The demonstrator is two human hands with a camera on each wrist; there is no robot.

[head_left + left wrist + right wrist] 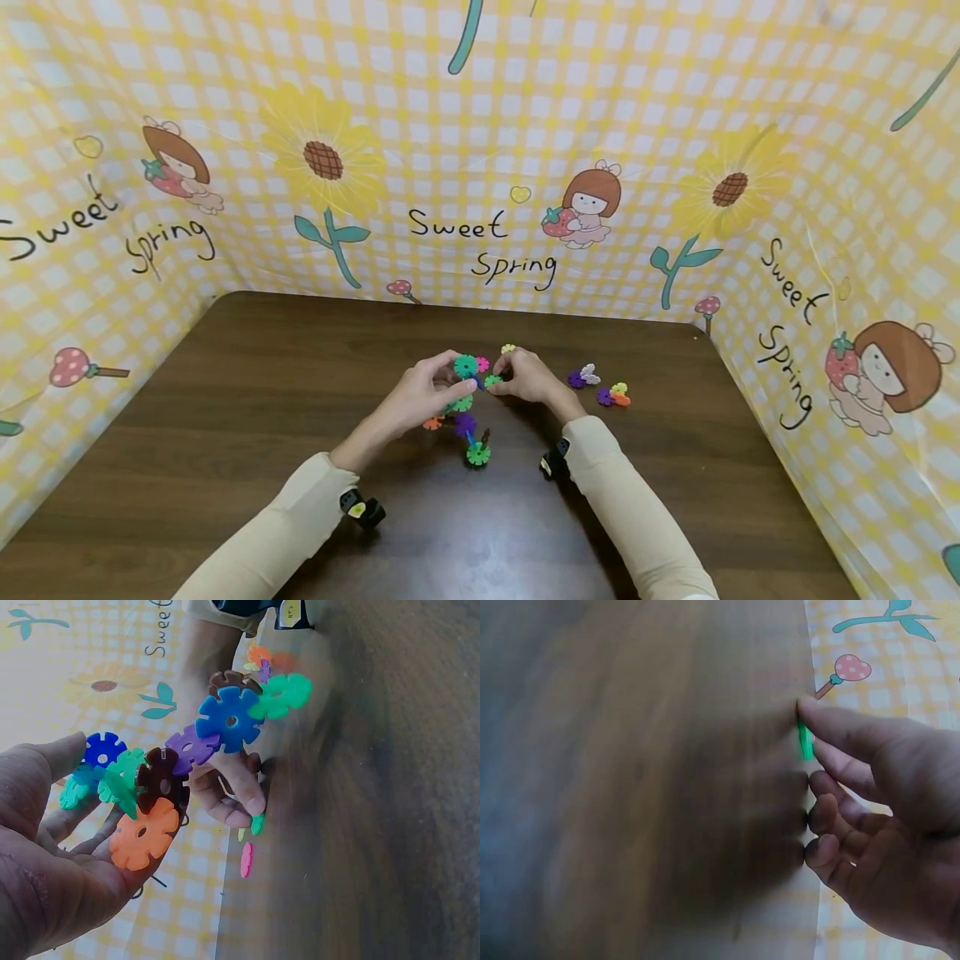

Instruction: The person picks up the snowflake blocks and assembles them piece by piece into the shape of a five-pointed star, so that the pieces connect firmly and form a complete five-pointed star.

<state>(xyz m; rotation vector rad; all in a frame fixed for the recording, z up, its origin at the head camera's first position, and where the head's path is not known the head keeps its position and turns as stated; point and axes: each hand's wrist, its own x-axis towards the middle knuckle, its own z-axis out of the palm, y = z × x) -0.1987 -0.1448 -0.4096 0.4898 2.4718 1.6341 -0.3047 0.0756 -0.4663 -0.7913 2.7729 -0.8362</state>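
Observation:
My left hand (416,396) holds a chain of notched flower-shaped plastic discs between thumb and fingers. In the left wrist view the chain runs from dark blue and teal discs at the thumb, past green, brown and orange discs (145,834), to a purple disc (193,748), a blue disc (231,720) and a green end disc (283,696). Across from it, my right hand (531,379) pinches a loose green disc (805,741) by its edge, close to the tabletop. Its other fingers are bent, with tips near the table.
A pink disc (483,364) and a yellow disc (507,348) lie by the hands. Farther right are a purple-and-white disc cluster (589,374) and a purple, yellow and orange cluster (619,399). Checked cloth (480,167) walls the brown table (225,400) at the back and sides.

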